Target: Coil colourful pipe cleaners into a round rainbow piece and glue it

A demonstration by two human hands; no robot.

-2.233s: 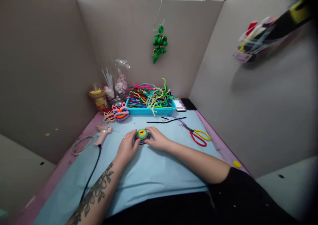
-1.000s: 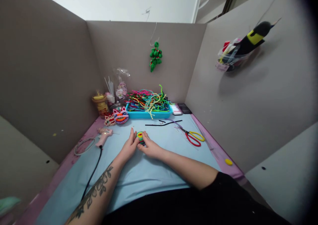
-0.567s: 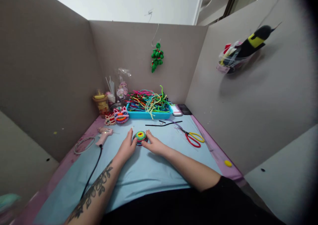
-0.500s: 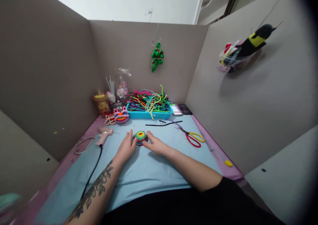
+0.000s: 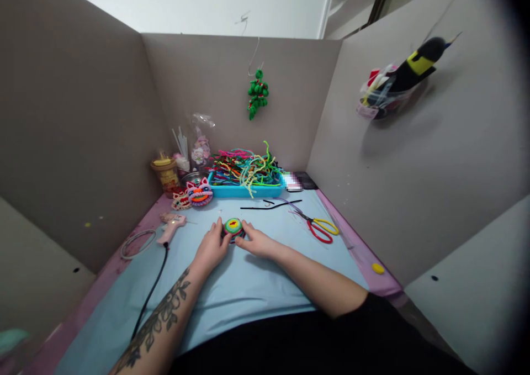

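A small round coil (image 5: 233, 226), yellow in the centre with green and red rings, is on the light blue sheet (image 5: 248, 275). My left hand (image 5: 212, 245) holds its left side, thumb near the front edge. From the right, my right hand (image 5: 257, 242) grips the other side with fingers and thumb. The lower part of the coil is partly hidden between the hands. Beyond it lie black stems (image 5: 267, 207), and to the right are scissors (image 5: 319, 228) with one red and one yellow handle.
A blue tray (image 5: 244, 191) heaped with coloured fuzzy stems stands at the back. At left are a pink glue gun (image 5: 171, 228) with its black cable, lion-like heads (image 5: 199, 193) and a brown cup (image 5: 166, 176). A phone (image 5: 306, 180) lies back right. Grey panels surround the table.
The whole view has shifted slightly. My hands have closed in a little around the coil, which looks slightly tilted compared with before.
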